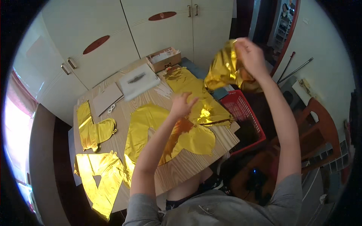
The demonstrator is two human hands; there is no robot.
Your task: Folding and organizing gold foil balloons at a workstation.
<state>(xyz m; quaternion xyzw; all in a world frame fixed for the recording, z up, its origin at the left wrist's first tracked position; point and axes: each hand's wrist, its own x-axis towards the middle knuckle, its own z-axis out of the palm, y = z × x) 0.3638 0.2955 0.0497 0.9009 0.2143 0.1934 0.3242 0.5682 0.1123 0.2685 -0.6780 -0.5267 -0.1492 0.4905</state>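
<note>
— How many gold foil balloons?
— Five: four flat on the tabletop (196,160), from seven o'clock to one, and one crumpled balloon (224,69) held up at one o'clock.
— Boxes?
— One cardboard box (164,59), one red basket (245,113).

wooden table (188,165) | gold foil balloons (151,124) flat across it | cardboard box (164,58) at far edge | white tray (137,81) left of box | grey card (107,98) further left of box, scissors (111,109) beside it

Daylight floods in from the far-left window (15,124), blown out to white. Gold foil (94,132) glares on the counter (188,165). Right side dim; raised right hand (250,56) motion-blurred; fisheye edges bend, corners black.
</note>
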